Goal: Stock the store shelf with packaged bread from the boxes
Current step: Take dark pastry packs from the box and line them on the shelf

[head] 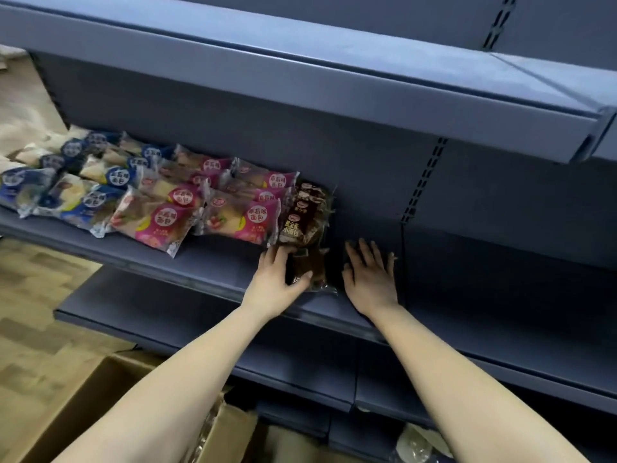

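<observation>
A dark blue store shelf (pixel 213 262) carries rows of packaged bread: blue packs (pixel 83 192) at the left, pink packs (pixel 233 212) in the middle, brown packs (pixel 302 215) at the right end of the row. My left hand (pixel 278 279) rests on a brown bread pack (pixel 315 269) lying at the shelf's front, thumb and fingers around its left side. My right hand (pixel 370 272) lies flat on the shelf just right of that pack, fingers spread, holding nothing.
An upper shelf (pixel 334 68) overhangs the work area. A lower shelf (pixel 200 329) juts out below. Open cardboard boxes (pixel 110 392) stand on the wooden floor at the bottom left, with bread packs inside. The shelf right of my hands holds nothing.
</observation>
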`<state>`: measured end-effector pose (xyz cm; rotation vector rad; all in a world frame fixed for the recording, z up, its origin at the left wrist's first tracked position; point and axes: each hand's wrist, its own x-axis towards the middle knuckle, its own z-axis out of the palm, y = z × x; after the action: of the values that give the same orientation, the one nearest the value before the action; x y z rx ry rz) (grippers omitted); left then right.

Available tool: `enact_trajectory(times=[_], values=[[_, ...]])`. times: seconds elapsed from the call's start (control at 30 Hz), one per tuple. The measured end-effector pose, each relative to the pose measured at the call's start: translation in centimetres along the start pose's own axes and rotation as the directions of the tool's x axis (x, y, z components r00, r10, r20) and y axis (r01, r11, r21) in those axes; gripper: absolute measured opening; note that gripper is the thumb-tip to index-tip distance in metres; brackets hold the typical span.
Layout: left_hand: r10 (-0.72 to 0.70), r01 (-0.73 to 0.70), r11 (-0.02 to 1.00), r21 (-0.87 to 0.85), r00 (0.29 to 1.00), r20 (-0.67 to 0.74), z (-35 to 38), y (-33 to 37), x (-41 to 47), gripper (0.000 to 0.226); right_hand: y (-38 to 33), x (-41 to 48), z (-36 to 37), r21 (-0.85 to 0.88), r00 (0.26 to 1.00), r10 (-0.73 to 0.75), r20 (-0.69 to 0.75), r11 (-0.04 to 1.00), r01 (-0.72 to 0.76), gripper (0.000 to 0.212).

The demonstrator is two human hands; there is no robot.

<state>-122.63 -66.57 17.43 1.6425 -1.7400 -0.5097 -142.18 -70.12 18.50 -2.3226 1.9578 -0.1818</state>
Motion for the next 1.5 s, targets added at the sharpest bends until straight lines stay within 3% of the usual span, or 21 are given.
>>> enact_trajectory(times=[0.17, 0.3, 0.43, 0.53, 0.63, 0.73, 0.83, 0.9, 0.97, 1.07, 1.2, 1.4, 1.5], values=[[0.139, -0.159, 0.979, 0.125, 0.978, 0.158, 0.0, -0.6, -0.3, 0.082, -1.0, -0.7, 0.9, -0.021, 0.998, 0.040, -0.056, 0.999, -0.042, 0.052], [0.135, -0.157, 0.977, 0.147, 0.979, 0.153, 0.1, -0.6, -0.3, 0.084, -1.3, -0.4, 1.0, -0.017, 0.996, 0.051, -0.068, 0.998, -0.052, 0.051], [0.158, -0.191, 0.969, 0.158, 0.967, 0.199, -0.2, -0.8, 0.2, 0.089, -1.5, -0.6, 1.1, 0.094, 0.978, 0.009, -0.209, 0.995, 0.011, 0.049], [0.149, -0.173, 0.976, 0.129, 0.974, 0.173, -0.4, -0.5, 0.2, 0.081, -1.6, -0.8, 1.2, 0.140, 0.932, -0.094, -0.350, 0.979, 0.151, 0.047], [0.133, -0.139, 0.989, 0.051, 0.985, 0.113, -0.4, -0.1, 0.2, 0.074, -1.5, -0.9, 1.4, 0.166, 0.912, -0.096, -0.399, 0.971, 0.175, 0.047], [0.015, -0.008, 0.993, -0.121, 0.999, 0.050, -0.9, 0.7, 0.4, 0.048, -1.5, -1.0, 1.4, 0.184, 0.891, -0.092, -0.445, 0.964, 0.191, 0.043], [-0.198, 0.178, 0.882, -0.437, 0.980, 0.000, -1.2, 0.5, 0.7, 0.045, -1.7, -1.3, 1.2, 0.181, 0.887, -0.132, -0.442, 0.955, 0.233, 0.050], [-0.274, 0.221, 0.811, -0.541, 0.961, -0.019, -1.3, 0.6, 0.7, 0.047, -1.9, -1.4, 0.9, 0.166, 0.887, -0.213, -0.410, 0.938, 0.303, 0.056], [-0.287, 0.235, 0.759, -0.607, 0.958, 0.012, -1.1, 1.0, 0.7, 0.027, -1.9, -1.3, 0.7, 0.157, 0.887, -0.311, -0.342, 0.912, 0.380, 0.069], [-0.262, 0.261, 0.760, -0.595, 0.961, 0.086, -1.0, 1.9, 0.9, 0.021, -2.0, -1.4, 0.3, 0.133, 0.884, -0.371, -0.284, 0.898, 0.419, 0.083], [-0.305, 0.327, 0.736, -0.592, 0.942, 0.141, -1.2, 1.6, 1.4, 0.021, -2.0, -1.6, 0.1, 0.152, 0.923, -0.320, -0.214, 0.922, 0.355, 0.082], [-0.366, 0.331, 0.713, -0.618, 0.928, 0.075, -1.0, 1.7, 1.4, 0.021, -1.8, -1.3, 0.9, 0.102, 0.923, -0.271, -0.274, 0.946, 0.308, 0.079], [-0.355, 0.305, 0.747, -0.591, 0.934, 0.033, -1.5, 1.7, 1.0, 0.024, -1.8, -1.0, 0.8, 0.053, 0.927, -0.273, -0.259, 0.954, 0.296, 0.078]])
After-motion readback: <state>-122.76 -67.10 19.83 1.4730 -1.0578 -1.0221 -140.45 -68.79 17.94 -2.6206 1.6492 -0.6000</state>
